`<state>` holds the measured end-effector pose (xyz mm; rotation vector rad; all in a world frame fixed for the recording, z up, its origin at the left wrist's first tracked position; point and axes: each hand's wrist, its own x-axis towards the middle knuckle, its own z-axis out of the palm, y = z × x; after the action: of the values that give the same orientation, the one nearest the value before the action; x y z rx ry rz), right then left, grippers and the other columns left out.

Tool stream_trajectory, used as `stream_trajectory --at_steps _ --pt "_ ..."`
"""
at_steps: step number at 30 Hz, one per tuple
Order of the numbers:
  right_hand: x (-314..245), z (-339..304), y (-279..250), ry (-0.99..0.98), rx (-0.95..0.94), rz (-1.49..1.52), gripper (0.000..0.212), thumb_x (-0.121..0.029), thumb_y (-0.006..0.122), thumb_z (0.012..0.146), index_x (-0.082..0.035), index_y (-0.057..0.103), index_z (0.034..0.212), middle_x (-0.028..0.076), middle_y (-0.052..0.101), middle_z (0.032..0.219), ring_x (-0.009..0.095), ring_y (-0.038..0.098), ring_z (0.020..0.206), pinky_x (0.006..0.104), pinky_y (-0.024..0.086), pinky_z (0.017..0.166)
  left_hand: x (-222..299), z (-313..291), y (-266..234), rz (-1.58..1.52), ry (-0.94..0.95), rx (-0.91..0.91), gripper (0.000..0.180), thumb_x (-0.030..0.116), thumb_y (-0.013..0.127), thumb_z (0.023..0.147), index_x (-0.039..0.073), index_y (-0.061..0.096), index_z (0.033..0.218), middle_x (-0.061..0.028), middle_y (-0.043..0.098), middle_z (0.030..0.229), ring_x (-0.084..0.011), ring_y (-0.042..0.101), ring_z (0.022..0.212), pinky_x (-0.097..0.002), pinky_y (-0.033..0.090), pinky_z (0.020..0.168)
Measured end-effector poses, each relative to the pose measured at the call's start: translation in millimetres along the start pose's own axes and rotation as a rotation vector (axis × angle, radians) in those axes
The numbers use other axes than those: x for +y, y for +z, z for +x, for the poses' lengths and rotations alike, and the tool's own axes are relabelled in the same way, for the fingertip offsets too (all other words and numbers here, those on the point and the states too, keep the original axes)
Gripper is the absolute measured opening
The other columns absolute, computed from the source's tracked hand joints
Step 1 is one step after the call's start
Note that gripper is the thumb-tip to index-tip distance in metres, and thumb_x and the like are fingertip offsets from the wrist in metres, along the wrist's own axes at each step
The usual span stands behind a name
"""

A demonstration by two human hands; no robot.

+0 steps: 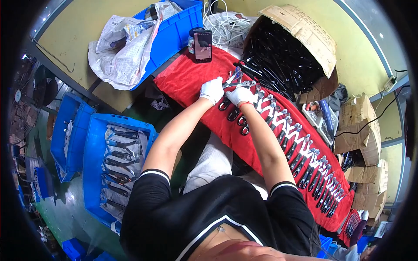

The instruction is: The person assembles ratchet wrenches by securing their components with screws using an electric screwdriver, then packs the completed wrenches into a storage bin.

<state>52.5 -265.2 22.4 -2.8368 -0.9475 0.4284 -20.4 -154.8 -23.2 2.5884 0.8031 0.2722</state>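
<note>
White-gloved, my left hand (212, 90) and my right hand (241, 95) meet over the far left end of a red cloth (183, 78). Both are closed at a pair of shears (234, 77) with bright metal blades; the fingers hide much of it. A long row of open shears (300, 143), black-handled with silver heads, runs from my right hand toward the near right end of the cloth. Black loop handles (234, 114) stick out just below my hands. Black-handled scissors (248, 69) lie just beyond them, beside the carton.
A tilted carton (324, 45) full of black parts stands behind the row. A phone (203, 46) stands upright near a blue crate (174, 32) with newspaper. To my left, another blue crate (91, 169) holds tools on paper. A white tray (310, 114) sits right.
</note>
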Motion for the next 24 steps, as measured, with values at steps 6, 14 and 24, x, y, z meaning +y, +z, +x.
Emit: stream_trajectory --at_steps 6,14,24 --pt "-15.5 21.2 30.4 -0.126 -0.177 -0.128 0.061 -0.041 0.049 0.074 -0.008 0.050 0.125 0.018 0.058 0.117 0.031 0.056 0.109 0.0374 0.043 0.094 -27.6 -17.0 -3.6 0.013 0.018 0.133 0.020 0.020 0.039 0.089 0.005 0.051 0.092 -0.0195 0.064 0.077 -0.0370 0.064 0.070 -0.0487 0.050 0.058" --pt "70.5 59.7 60.1 -0.071 -0.209 0.798 0.006 -0.012 0.053 0.076 -0.008 0.052 0.072 0.001 0.041 0.048 0.015 0.042 0.035 0.0292 0.037 0.036 -5.1 -55.4 -39.5 -0.370 -0.243 0.315 0.025 0.029 0.055 0.082 0.005 0.056 0.090 -0.0203 0.064 0.080 -0.0376 0.063 0.076 -0.0467 0.049 0.063" --pt "27.8 13.8 34.3 -0.179 0.072 -0.285 0.067 -0.056 0.062 0.071 0.007 0.064 0.097 0.028 0.062 0.097 0.038 0.062 0.094 0.0446 0.048 0.081 -79.0 -289.1 -183.6 -0.475 -0.303 0.318 0.036 0.031 0.067 0.078 0.003 0.060 0.099 -0.0161 0.064 0.090 -0.0264 0.063 0.085 -0.0348 0.048 0.072"
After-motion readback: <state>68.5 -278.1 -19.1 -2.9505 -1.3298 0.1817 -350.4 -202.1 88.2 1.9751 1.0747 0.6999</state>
